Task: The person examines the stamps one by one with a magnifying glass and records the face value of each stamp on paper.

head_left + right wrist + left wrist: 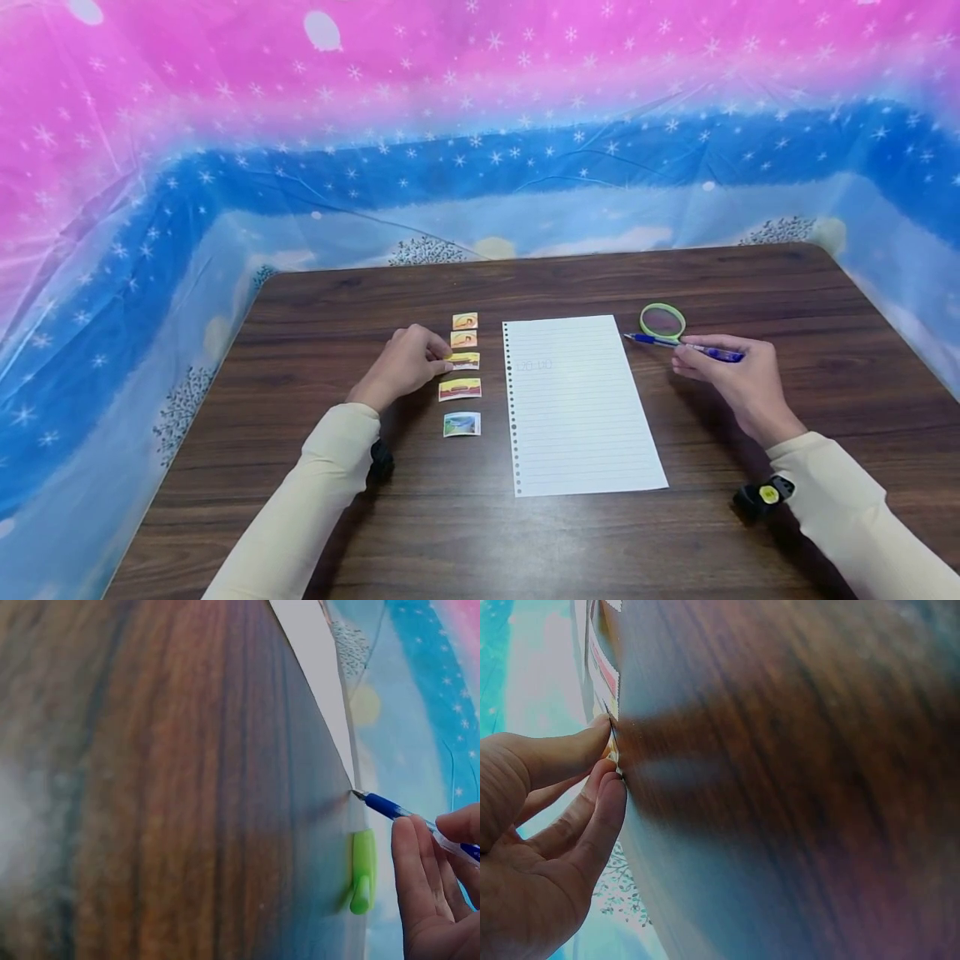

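Observation:
My left hand [405,362] pinches the left edge of a yellow and red postage stamp [466,361], the middle one in a column of several. In the left wrist view, thumb and fingertips come down around the stamp's edge at the tabletop. My right hand [731,379] holds a blue pen [651,339] between thumb and fingers, its tip pointing left towards the lined sheet [585,417]. Faint handwriting shows near the sheet's upper left. A green-rimmed magnifying glass [682,312] lies just beyond the pen; its green handle [363,870] shows in the right wrist view.
Two orange stamps [464,339] lie beyond the pinched one. Nearer are another yellow and red stamp [460,389] and a blue-green one [462,424]. Everything lies on a dark wood table [337,517]. A pink and blue snowflake cloth [480,142] hangs around its far sides.

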{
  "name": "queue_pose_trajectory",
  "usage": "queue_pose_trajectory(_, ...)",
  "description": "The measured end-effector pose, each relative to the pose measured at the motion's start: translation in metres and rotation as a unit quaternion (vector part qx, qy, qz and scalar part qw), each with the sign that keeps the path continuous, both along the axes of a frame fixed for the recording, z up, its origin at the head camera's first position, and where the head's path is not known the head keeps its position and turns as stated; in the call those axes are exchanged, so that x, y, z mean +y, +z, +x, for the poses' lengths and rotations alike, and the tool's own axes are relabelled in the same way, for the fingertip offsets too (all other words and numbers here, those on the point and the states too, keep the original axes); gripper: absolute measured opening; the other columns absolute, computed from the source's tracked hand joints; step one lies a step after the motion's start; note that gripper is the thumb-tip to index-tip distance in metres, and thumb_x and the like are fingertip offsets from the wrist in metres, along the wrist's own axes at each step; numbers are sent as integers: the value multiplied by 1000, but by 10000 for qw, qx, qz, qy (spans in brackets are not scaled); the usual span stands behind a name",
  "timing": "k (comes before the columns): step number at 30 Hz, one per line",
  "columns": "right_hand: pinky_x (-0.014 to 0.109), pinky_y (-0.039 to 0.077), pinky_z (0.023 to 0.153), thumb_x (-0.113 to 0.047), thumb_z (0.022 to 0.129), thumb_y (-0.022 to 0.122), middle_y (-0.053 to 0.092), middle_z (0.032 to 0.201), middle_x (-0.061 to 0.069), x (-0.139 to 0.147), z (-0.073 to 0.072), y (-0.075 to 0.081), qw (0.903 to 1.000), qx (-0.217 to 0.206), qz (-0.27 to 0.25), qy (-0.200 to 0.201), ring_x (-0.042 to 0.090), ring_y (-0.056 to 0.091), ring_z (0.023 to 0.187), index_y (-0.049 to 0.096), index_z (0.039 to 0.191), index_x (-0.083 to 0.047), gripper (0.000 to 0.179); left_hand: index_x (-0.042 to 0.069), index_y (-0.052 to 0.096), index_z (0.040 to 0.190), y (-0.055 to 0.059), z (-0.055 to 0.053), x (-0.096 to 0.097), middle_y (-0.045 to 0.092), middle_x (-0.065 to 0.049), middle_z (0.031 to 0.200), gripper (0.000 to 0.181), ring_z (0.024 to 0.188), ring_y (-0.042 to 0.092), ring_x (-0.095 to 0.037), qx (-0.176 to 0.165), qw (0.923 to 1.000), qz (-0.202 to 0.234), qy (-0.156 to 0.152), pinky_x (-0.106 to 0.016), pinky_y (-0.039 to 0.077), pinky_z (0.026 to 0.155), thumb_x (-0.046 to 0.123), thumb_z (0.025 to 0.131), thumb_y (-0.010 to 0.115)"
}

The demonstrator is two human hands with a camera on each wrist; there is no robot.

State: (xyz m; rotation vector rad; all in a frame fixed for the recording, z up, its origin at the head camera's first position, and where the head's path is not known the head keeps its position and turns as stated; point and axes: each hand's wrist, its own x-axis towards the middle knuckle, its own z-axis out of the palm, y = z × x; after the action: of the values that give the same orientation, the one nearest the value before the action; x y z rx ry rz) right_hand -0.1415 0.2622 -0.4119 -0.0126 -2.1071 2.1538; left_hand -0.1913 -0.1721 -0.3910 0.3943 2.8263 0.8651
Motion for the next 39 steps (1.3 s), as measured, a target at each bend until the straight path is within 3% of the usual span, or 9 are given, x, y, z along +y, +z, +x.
queue_pose_trajectory(4,31,60,72,-5,87,80,77,86,5,1,1,-3,9993,-5,352,-99,21,76,72,65,112,22,40,2,78,108,1,2,0,74,-11,105,16,94,69,-24,-44,10000,4,40,-42,58,84,9,94,74)
queue_pose_trajectory(8,27,60,67,-11,89,79,76,86,-2,3,3,-5,9932,-45,1153,-152,17,75,69,68,111,19,38,2,78,107,1,2,-1,74,-12,105,16,94,69,-24,-10,10000,24,1,-43,57,84,8,94,73)
queue_pose_trajectory(11,24,59,62,-20,91,78,75,84,-3,3,5,-5,9785,-194,2035,-260,13,73,67,72,109,13,38,2,79,107,1,2,-1,74,-12,105,15,94,69,-24,6,10000,22,-5,-43,57,84,8,94,73)
queue_pose_trajectory(15,25,56,57,-27,90,79,75,80,7,2,5,-4,9587,-441,2794,-296,11,70,63,76,103,7,37,2,79,106,0,1,-2,74,-11,103,15,93,69,-23,10,10000,1,6,-42,57,83,8,94,73)
queue_pose_trajectory(23,29,50,52,-28,88,79,71,77,8,-2,4,-4,9280,-577,3676,-159,16,62,62,78,94,2,30,3,78,108,1,1,-1,74,-10,103,16,93,68,-23,-41,10000,-7,56,-42,57,84,9,93,74)
queue_pose_trajectory(28,29,42,53,-27,88,78,68,78,7,-6,3,-2,9141,-620,4007,60,20,52,65,78,92,1,28,4,78,107,0,0,-1,74,-10,104,16,92,68,-22,-37,10000,15,49,-41,57,83,9,94,74)
queue_pose_trajectory(34,30,43,52,-23,88,78,68,74,5,-11,1,-2,9122,-765,4013,307,19,53,61,78,90,1,25,4,78,109,0,0,0,74,-11,106,17,94,67,-23,-54,10000,-3,52,-42,57,85,9,94,73)
queue_pose_trajectory(39,32,52,54,-22,89,77,71,74,6,-15,0,1,9149,-985,3878,533,17,65,61,77,91,3,25,3,78,109,-1,0,-1,74,-11,106,17,94,68,-23,-25,10000,10,30,-42,57,85,8,94,73)
